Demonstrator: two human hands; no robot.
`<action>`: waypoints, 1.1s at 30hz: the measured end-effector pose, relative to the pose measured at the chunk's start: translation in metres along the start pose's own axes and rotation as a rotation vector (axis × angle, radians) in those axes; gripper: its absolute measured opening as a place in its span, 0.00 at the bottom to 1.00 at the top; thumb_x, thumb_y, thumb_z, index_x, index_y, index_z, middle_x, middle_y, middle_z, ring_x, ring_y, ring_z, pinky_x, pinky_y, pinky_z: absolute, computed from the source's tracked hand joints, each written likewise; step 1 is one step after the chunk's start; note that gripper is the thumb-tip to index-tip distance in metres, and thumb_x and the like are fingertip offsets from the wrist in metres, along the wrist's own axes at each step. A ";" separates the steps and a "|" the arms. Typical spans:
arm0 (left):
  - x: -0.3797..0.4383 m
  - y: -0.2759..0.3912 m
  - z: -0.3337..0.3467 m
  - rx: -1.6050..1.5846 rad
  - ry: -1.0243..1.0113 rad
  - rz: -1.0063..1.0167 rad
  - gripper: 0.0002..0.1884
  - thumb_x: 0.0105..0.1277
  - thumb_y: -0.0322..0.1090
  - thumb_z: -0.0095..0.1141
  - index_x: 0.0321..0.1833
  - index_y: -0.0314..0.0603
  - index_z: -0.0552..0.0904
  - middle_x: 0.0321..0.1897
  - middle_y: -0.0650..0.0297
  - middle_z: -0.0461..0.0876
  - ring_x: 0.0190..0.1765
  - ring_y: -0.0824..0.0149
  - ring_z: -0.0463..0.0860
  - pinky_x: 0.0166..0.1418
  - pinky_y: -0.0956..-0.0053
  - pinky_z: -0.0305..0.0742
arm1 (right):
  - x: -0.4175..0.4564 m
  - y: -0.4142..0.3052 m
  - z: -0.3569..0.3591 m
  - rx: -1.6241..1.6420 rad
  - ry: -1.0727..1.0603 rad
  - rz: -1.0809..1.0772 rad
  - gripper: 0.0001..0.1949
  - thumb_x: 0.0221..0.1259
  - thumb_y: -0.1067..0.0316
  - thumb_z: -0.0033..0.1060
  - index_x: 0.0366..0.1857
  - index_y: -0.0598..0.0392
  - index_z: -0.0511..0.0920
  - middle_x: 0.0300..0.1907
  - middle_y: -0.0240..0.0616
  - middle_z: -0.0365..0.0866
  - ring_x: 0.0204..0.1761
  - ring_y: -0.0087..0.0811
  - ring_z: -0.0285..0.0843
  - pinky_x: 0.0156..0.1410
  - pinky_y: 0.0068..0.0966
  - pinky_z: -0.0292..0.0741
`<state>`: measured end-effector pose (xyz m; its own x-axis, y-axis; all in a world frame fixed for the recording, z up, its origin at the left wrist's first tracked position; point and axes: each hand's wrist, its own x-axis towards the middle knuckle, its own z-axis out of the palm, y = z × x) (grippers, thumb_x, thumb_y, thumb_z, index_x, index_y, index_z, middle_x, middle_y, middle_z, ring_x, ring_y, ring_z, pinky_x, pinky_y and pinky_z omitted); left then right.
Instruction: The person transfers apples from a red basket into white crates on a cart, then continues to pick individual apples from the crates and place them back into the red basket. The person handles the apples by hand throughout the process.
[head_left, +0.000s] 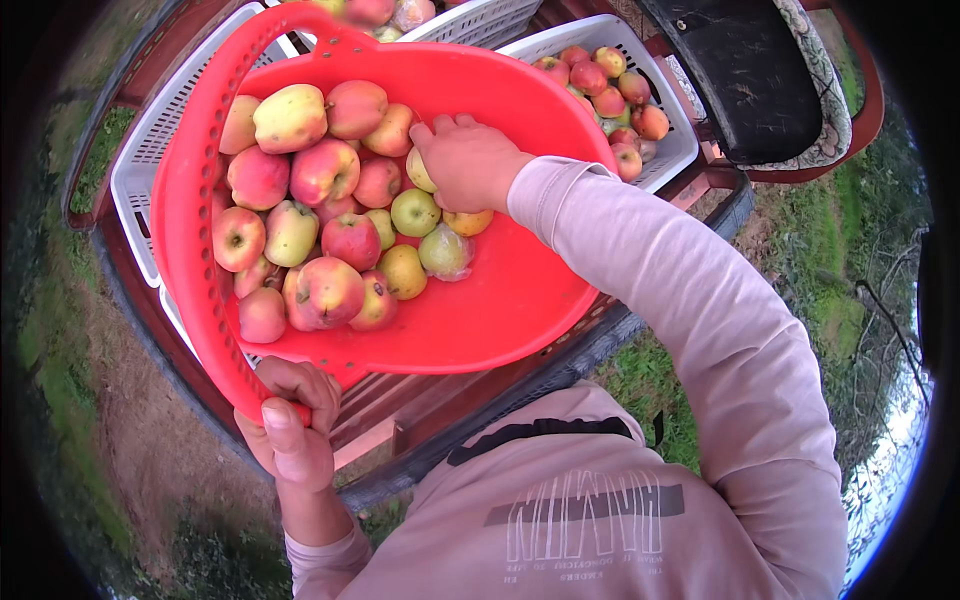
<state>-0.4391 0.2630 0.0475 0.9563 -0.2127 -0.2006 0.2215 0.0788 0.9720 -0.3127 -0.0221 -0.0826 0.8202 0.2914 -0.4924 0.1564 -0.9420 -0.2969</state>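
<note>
A red plastic basket (465, 330) rests tilted over white crates, with its apples heaped towards its left side. My left hand (296, 420) grips the basket's perforated handle (196, 247) near its lower end. Inside the basket, my right hand (472, 161) is curled over a pale yellow apple (418, 171), its fingertips partly hidden. Just below that hand lie a green apple (415, 212) and an apple in clear plastic film (446, 253). Red and yellow apples (325, 171) fill the rest of the heap.
A white crate (667, 154) holding apples stands at upper right, beside a black-backed seat (739, 75). Another white crate (142, 169) lies under the basket's left side. More apples sit in a crate (480, 26) at the top. A metal rail (600, 345) runs before my waist.
</note>
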 end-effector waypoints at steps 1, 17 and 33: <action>0.000 -0.002 0.000 0.005 0.005 0.014 0.32 0.86 0.66 0.54 0.37 0.40 0.70 0.17 0.69 0.65 0.19 0.75 0.60 0.26 0.75 0.56 | 0.001 0.000 0.001 0.000 0.020 0.010 0.41 0.58 0.60 0.85 0.76 0.61 0.73 0.69 0.56 0.81 0.70 0.57 0.82 0.77 0.48 0.81; 0.000 -0.021 -0.036 -0.008 0.084 0.008 0.31 0.89 0.68 0.46 0.39 0.44 0.68 0.15 0.70 0.62 0.16 0.75 0.58 0.27 0.77 0.59 | -0.128 0.183 -0.081 0.456 0.899 0.460 0.42 0.55 0.55 0.88 0.71 0.68 0.74 0.58 0.55 0.92 0.58 0.45 0.94 0.65 0.37 0.87; -0.001 -0.015 -0.032 -0.025 0.084 -0.010 0.32 0.89 0.68 0.45 0.38 0.43 0.69 0.14 0.70 0.61 0.15 0.73 0.58 0.26 0.76 0.59 | -0.091 0.183 0.111 0.214 -0.132 0.574 0.43 0.52 0.62 0.87 0.73 0.60 0.71 0.73 0.64 0.80 0.68 0.57 0.89 0.72 0.47 0.86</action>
<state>-0.4369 0.2930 0.0291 0.9664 -0.1316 -0.2210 0.2349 0.1020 0.9666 -0.4201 -0.2023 -0.1830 0.6635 -0.2196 -0.7152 -0.4137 -0.9042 -0.1062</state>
